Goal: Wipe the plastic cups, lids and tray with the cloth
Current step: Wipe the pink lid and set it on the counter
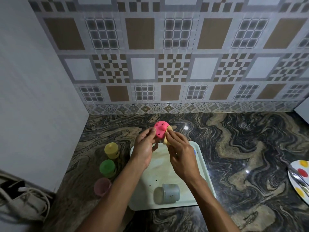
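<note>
With left hand (145, 146) gripped speckled pink lid (160, 130), with right hand (182, 156) pinched cloth (167, 137) against it. Saw specks on tray (155, 171) and tipped blue cup (170, 192); judged plenty left.

my left hand (145, 149) holds the speckled pink lid (161, 129) above the tray (203, 166) while my right hand (181, 154) pinches the yellow cloth (167, 136) on its edge.
</note>
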